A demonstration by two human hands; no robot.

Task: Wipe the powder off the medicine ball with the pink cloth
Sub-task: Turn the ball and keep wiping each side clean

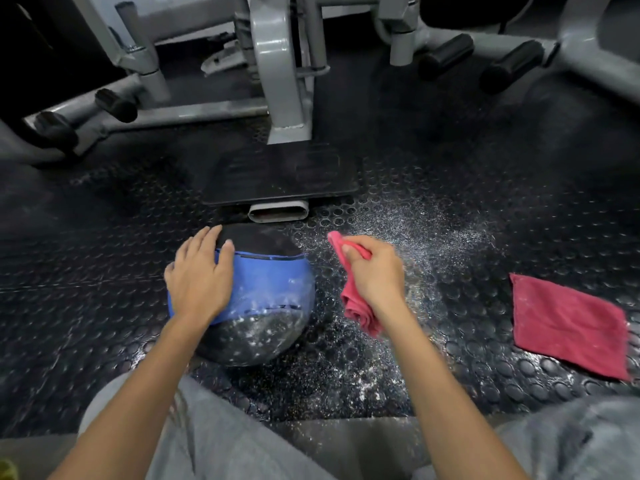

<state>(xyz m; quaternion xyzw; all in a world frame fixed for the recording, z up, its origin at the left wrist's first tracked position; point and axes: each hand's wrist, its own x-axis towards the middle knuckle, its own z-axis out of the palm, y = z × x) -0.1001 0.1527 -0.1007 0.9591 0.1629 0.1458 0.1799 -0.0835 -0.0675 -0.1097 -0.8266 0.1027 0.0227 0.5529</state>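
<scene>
The medicine ball [266,285], blue across its upper band and black below, is set on the studded rubber floor [450,161] just in front of the person's knees. It is steadied by the left hand [199,275], which is laid flat on its near-left side with the fingers extended, presumably so that it cannot roll under wiping pressure. The pink cloth [356,306] is gripped, bunched, in the closed right hand [375,275], which is held just beside the ball on its right and not touching it. White powder [256,327] is seen on the ball's lower black panel and is scattered loosely over the floor to the right; no container for it is seen. A second cloth [568,327] of similar colour is spread flat on the floor, well apart to the right. A grey machine frame [277,64] and its black footplate [277,178] stand behind the ball.
</scene>
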